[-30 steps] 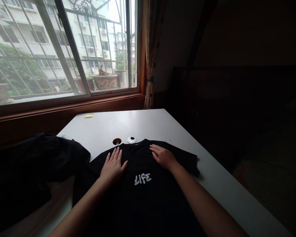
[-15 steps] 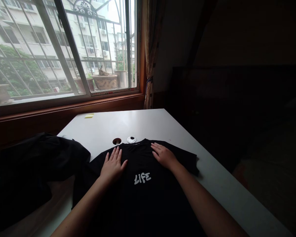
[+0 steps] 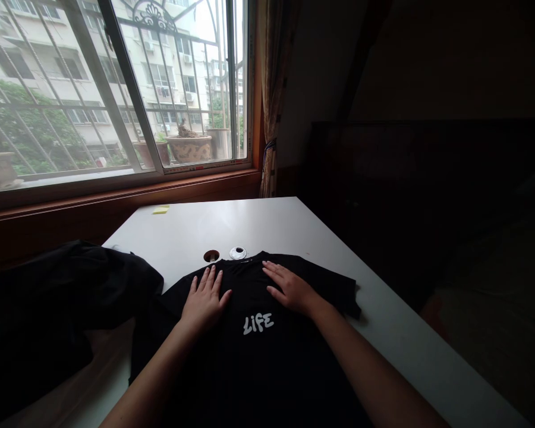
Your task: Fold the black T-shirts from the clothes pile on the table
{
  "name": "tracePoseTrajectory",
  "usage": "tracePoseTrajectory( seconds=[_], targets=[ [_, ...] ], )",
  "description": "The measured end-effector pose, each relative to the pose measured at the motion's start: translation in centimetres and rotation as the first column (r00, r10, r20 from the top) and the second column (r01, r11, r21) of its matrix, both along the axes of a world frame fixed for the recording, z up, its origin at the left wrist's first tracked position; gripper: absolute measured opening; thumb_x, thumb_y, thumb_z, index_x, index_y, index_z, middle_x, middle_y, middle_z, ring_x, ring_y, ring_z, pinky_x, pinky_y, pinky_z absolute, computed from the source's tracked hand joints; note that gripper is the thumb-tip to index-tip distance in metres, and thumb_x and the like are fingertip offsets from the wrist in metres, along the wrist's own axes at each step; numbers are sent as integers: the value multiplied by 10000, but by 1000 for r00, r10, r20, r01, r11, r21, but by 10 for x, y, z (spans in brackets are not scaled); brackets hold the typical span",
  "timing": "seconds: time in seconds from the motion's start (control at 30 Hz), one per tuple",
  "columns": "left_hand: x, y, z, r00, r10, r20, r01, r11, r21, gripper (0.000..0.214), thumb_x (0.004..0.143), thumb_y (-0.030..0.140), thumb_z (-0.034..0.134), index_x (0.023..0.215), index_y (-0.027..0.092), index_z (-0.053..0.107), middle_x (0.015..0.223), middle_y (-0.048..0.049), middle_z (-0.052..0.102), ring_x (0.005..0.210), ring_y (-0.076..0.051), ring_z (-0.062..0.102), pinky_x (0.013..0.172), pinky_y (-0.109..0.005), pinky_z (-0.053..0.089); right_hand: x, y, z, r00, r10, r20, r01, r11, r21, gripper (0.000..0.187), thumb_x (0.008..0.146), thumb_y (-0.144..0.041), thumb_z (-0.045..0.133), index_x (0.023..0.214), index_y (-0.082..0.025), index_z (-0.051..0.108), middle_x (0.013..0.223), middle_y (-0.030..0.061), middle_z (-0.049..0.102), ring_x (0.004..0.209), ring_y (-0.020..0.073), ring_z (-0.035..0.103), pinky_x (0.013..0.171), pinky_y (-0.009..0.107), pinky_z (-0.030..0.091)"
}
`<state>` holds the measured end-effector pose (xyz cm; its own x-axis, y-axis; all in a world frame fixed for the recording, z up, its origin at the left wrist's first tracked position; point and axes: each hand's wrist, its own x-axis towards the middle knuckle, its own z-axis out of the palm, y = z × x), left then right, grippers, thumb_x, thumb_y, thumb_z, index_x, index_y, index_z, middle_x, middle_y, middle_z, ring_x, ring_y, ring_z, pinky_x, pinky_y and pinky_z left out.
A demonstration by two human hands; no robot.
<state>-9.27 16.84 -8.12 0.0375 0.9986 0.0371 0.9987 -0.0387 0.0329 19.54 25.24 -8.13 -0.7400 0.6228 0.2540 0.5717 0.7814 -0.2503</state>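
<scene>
Your two hands rest on the black T-shirt [image 3: 258, 362], which lies spread on the white table [image 3: 232, 220] in front of you, with its collar [image 3: 243, 264] on the far side, towards the window [image 3: 131, 83]. Your left hand [image 3: 205, 300] lies flat near the left shoulder of the shirt, the fingers extended and slightly spread, the thumb standing away to the right. Your right hand [image 3: 292, 288] is placed at the other side of the collar; its fingers point inward and are quite close together, and the thumb is a little apart from them. Neither hand is clamped on the cloth (they seem only to lay their palms on it), and the two hands are well apart from each other.

Between your hands, a bit nearer to you, is the white lettering [image 3: 257, 323] on the chest. The right sleeve [image 3: 339, 291] reaches out towards the right edge of the table, while the lower part of the shirt is too dark to see its border.

At the left there is a heap of dark cloth [image 3: 80, 285], close beside the left sleeve. Just beyond the collar you have a round hole [image 3: 211, 255] in the table and, beside it, a round silvery cover [image 3: 238, 253]. A yellow paper [image 3: 161, 209] lies near the far left corner.
</scene>
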Motion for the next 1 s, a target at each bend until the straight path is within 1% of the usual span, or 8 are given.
tracePoseTrajectory(
  seconds=[0.1, 0.23, 0.33, 0.4, 0.53, 0.67, 0.83, 1.0],
  targets=[
    [0, 0, -1, 1000, -1, -17, 1, 1000, 6, 701, 1040, 588, 274, 1593, 159, 255, 1658, -92, 115, 1541, -276, 60, 1240, -541, 91, -6, -2, -1, 998, 8, 68, -2, 995, -96, 668, 1012, -564, 394, 1586, -232, 314, 1658, 43, 237, 1523, 240, 236, 1259, 437, 191],
    [0, 0, -1, 999, 5, -32, -5, 1000, -3, 703, 1041, 594, 278, 1593, 159, 252, 1659, -89, 105, 1541, -274, 60, 1241, -537, 101, -7, 5, -3, 984, -111, 136, 129, 983, -131, 721, 1009, -642, 303, 1606, -241, 248, 1669, 43, 188, 1541, 242, 165, 1259, 458, 141],
    [1, 0, 0, 999, 10, -32, -10, 1000, -2, 703, 1040, 598, 284, 1592, 164, 252, 1658, -83, 110, 1540, -272, 60, 1242, -537, 102, -6, 13, -3, 960, -210, 185, 237, 961, -142, 779, 998, -681, 232, 1614, -206, 212, 1679, 56, 139, 1548, 237, 121, 1258, 444, 117],
    [1, 0, 1, 999, 13, -37, -14, 1000, -4, 703, 1040, 601, 286, 1592, 166, 252, 1658, -79, 111, 1540, -267, 62, 1243, -534, 105, -6, 17, -4, 945, -253, 206, 284, 949, -138, 802, 991, -691, 201, 1615, -188, 204, 1683, 59, 119, 1551, 230, 101, 1259, 429, 93],
    [1, 0, 1, 999, 16, -49, -17, 1000, -5, 702, 1041, 601, 285, 1591, 168, 248, 1657, -73, 103, 1541, -257, 63, 1244, -528, 113, -7, 24, -6, 928, -304, 216, 335, 935, -122, 810, 986, -698, 173, 1615, -190, 207, 1686, 50, 113, 1554, 221, 87, 1259, 425, 68],
    [1, -1, 0, 999, 14, -46, -14, 1000, 2, 694, 1042, 589, 299, 1591, 167, 252, 1656, -73, 111, 1540, -261, 70, 1245, -528, 111, -5, 31, -9, 918, -328, 223, 359, 927, -114, 821, 980, -711, 159, 1616, -193, 206, 1685, 48, 126, 1553, 218, 93, 1257, 431, 78],
    [2, -1, 4, 999, 20, -36, -20, 1000, -14, 698, 1041, 592, 303, 1593, 167, 245, 1657, -76, 104, 1540, -258, 68, 1246, -527, 110, 18, 42, -12, 918, -330, 221, 357, 929, -93, 816, 985, -703, 148, 1613, -187, 213, 1682, 45, 144, 1550, 219, 116, 1256, 437, 112],
    [2, -2, 6, 999, 19, -36, -20, 999, -26, 696, 1043, 594, 293, 1593, 170, 245, 1656, -78, 102, 1540, -258, 61, 1245, -528, 108, 62, 57, -20, 874, -423, 238, 449, 891, -67, 776, 996, -667, 151, 1607, -197, 240, 1678, 32, 170, 1547, 214, 134, 1257, 439, 119]
  ],
)
